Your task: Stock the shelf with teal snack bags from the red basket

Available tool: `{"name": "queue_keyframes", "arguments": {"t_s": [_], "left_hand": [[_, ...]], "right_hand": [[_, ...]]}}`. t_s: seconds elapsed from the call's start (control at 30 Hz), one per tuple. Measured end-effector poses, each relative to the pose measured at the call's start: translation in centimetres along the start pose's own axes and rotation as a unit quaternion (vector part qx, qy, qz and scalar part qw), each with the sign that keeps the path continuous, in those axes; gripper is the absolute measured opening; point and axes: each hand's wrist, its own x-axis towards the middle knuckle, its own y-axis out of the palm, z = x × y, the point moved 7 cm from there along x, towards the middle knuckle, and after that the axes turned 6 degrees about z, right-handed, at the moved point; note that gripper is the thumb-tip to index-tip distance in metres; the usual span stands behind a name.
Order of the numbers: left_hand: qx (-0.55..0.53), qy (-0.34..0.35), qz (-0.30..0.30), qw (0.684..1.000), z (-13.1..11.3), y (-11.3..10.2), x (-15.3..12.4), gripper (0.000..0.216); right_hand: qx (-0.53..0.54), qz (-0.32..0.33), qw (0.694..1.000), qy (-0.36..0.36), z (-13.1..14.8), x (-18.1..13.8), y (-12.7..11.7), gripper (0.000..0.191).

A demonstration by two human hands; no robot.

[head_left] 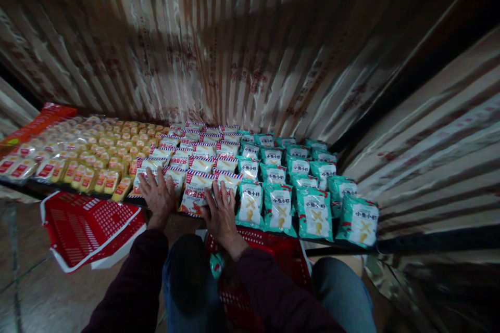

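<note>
A low shelf (410,245) carries rows of snack packets. My left hand (158,196) lies flat, fingers spread, on the front of the red-white-blue striped packets (195,164). My right hand (221,213) also lies flat with fingers apart, at the front edge between the striped packets and the teal packets (297,187). Neither hand grips anything. Dark sleeves cover both of my forearms.
Yellow packets (94,156) fill the shelf's left part. A red plastic basket (84,229) stands on the floor at left. Another red basket (273,260) with a teal packet (216,264) in it sits between my knees. Striped sheeting hangs behind and at right.
</note>
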Motion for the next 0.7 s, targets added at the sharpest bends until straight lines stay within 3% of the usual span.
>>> {"name": "queue_keyframes", "arguments": {"t_s": [0.4,0.7], "left_hand": [[-0.019,-0.018,-0.017,0.999,-0.4,-0.7,-0.2,0.055],[-0.018,0.026,0.004,0.999,-0.9,-0.2,-1.1,0.053]], "right_hand": [[-0.002,-0.009,1.000,0.006,0.4,0.3,-1.1,0.058],[-0.006,-0.004,1.000,0.018,0.8,0.7,-0.8,0.060]]}}
